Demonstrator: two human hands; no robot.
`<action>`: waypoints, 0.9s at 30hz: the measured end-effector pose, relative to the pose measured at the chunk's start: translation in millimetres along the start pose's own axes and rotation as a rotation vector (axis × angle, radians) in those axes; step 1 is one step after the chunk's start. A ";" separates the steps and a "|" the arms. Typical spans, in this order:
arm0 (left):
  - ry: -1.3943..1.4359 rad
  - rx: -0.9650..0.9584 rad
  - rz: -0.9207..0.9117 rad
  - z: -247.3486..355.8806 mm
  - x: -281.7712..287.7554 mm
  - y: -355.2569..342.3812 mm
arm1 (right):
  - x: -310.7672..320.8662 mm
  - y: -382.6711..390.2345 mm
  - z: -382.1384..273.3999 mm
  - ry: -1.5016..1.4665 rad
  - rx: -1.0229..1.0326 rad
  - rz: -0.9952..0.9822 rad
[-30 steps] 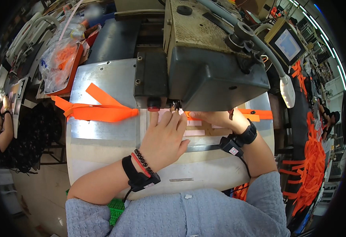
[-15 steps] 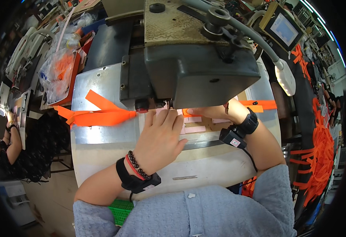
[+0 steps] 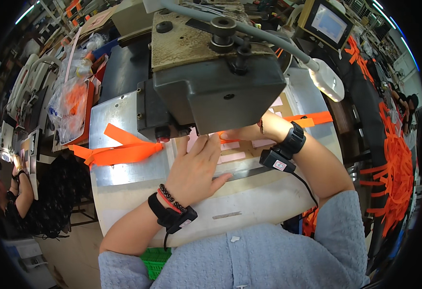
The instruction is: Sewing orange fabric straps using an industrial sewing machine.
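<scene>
My left hand [image 3: 194, 168] lies palm down on the work plate below the sewing machine head [image 3: 220, 96], fingers stretched and thumb out to the side. Its fingertips reach the pink and tan template [image 3: 232, 157] by the needle area, which the head mostly hides. From the right, my right hand [image 3: 249, 132] presses its thumb on a short stretch of orange strap [image 3: 224, 141] close to the left fingertips. The machine head covers its other fingers. Orange strap ends [image 3: 124, 150] lie bunched on the metal plate at the left; another orange strap [image 3: 317, 118] runs out at the right.
A red tray [image 3: 89, 111] with plastic bags stands at the left. A white lamp [image 3: 327, 79] and a screen [image 3: 327, 24] are at the upper right. Many orange straps [image 3: 395, 164] hang at the right. A co-worker [image 3: 20, 185] sits at the far left.
The whole view has shifted, so the machine head appears farther left and a little lower. Both hands keep about the same place on the template, the right thumb still on the orange strap.
</scene>
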State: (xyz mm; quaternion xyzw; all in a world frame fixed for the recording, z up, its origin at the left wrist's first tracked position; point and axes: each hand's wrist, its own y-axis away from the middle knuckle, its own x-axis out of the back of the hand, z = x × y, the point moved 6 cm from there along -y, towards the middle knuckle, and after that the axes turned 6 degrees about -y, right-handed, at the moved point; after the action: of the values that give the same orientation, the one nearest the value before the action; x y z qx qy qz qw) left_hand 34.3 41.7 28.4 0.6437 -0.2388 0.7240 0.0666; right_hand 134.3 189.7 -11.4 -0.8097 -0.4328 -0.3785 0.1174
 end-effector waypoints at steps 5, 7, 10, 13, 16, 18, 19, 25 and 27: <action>0.046 -0.016 0.007 -6.3 -1.1 -4.8 | 1.1 -4.8 1.0 -0.007 0.050 -0.016; 0.088 -0.010 0.003 -8.0 1.2 -6.5 | 8.3 3.5 -12.0 -0.018 -0.004 -0.019; 0.085 0.003 0.007 -9.0 3.8 -7.0 | 12.4 6.4 -16.8 0.043 -0.059 -0.024; 0.052 -0.001 0.000 -9.5 3.2 -7.0 | 25.9 16.2 -16.9 0.122 -0.200 -0.016; 0.020 -0.003 -0.016 -8.5 2.5 -6.4 | 40.7 28.7 -7.5 0.270 -0.283 0.073; 0.011 -0.004 -0.015 -7.2 3.6 -7.3 | 61.1 47.0 5.2 0.340 -0.265 0.129; 0.013 -0.006 -0.012 -6.2 4.2 -8.2 | 72.3 57.2 19.7 0.334 -0.322 0.123; 0.005 -0.037 0.021 -1.6 5.0 -11.7 | 132.2 158.6 18.8 0.545 -0.184 0.533; -0.010 -0.013 0.028 -3.5 3.7 -7.3 | 125.7 170.2 -23.1 0.142 -0.004 0.393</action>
State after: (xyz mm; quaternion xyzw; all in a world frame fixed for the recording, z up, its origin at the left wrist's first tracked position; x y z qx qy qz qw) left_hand 33.5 48.8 33.7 0.6437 -0.2529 0.7199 0.0595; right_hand 299.5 152.9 117.7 -0.8502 -0.2564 -0.4050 0.2177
